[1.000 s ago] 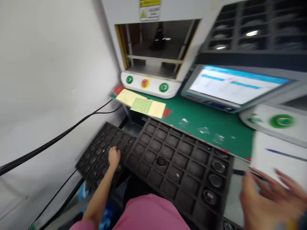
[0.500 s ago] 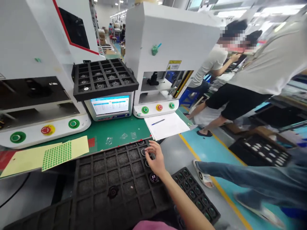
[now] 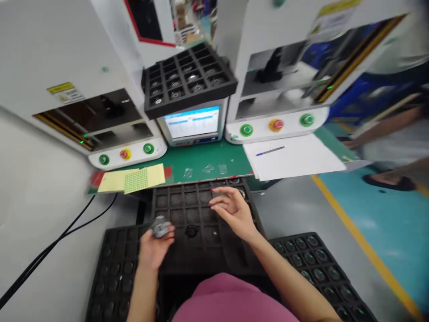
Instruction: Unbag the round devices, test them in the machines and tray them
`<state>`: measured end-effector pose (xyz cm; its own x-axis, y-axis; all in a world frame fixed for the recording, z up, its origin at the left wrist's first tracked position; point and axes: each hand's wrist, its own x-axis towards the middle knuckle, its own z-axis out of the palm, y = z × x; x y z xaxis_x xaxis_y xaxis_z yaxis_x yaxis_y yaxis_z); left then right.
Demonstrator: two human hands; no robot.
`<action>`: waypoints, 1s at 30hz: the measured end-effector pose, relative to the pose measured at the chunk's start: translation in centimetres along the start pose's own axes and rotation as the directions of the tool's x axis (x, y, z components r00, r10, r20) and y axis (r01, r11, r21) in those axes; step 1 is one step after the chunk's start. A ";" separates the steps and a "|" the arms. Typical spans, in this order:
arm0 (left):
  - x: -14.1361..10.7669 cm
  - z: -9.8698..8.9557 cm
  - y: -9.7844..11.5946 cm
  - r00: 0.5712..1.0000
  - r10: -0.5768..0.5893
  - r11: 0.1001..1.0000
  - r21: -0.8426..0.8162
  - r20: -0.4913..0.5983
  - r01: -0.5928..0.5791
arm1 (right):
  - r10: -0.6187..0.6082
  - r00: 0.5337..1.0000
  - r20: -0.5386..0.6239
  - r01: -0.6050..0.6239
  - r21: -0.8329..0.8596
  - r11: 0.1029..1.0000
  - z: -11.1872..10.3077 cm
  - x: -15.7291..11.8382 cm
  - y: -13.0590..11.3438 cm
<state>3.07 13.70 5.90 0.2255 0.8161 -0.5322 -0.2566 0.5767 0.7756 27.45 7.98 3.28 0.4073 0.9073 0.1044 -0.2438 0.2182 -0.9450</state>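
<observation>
My left hand (image 3: 156, 248) holds a small grey round part (image 3: 160, 227) between thumb and fingers, above the left side of the black compartment tray (image 3: 177, 263). Over the right side of that tray is my right hand (image 3: 234, 212), its fingers apart and nothing between them. One dark round part (image 3: 191, 230) lies in the tray between the two hands. More round parts sit along the tray's right edge, partly hidden by my right hand.
Two white machines with buttons (image 3: 246, 130) flank a monitor (image 3: 192, 123) with a part-filled black tray (image 3: 191, 98) on top. Paper with a pen (image 3: 271, 150) and yellow sheets (image 3: 117, 180) lie on the green bench. Filled trays stand left and right. A person's legs show at right.
The view has turned left and downward. My left hand has come into view with the grey part in it. My right hand still hovers over the tray, fingers apart.
</observation>
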 end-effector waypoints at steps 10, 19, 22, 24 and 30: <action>0.2 7.3 -5.1 0.907 -0.178 0.981 -0.007 0.381 0.195 | 0.093 0.984 0.151 -0.120 0.184 0.976 2.1 -1.6 -2.5; 0.8 4.8 -3.9 0.930 -0.073 0.991 -0.078 0.360 0.108 | -0.132 0.969 -0.208 0.064 -0.305 0.950 -8.9 11.8 2.0; 0.3 4.9 -3.8 0.934 -0.124 0.984 -0.078 0.336 0.159 | -0.126 0.974 -0.188 0.036 -0.419 0.907 -10.4 15.0 4.1; -0.1 5.3 -3.6 0.944 -0.159 0.980 -0.069 0.288 0.186 | -0.141 0.976 -0.164 0.046 -0.478 0.877 -10.6 15.6 4.6; -1.5 7.0 -2.1 0.984 0.074 0.984 0.149 0.164 -0.099 | -0.239 0.964 -0.114 0.149 -0.515 0.844 -7.9 12.5 2.7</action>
<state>9.87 10.93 7.44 0.3572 0.8393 -0.4099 -0.1344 0.4805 0.8666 38.84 17.04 -0.47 0.5513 0.7818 0.2914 0.3082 0.1338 -0.9419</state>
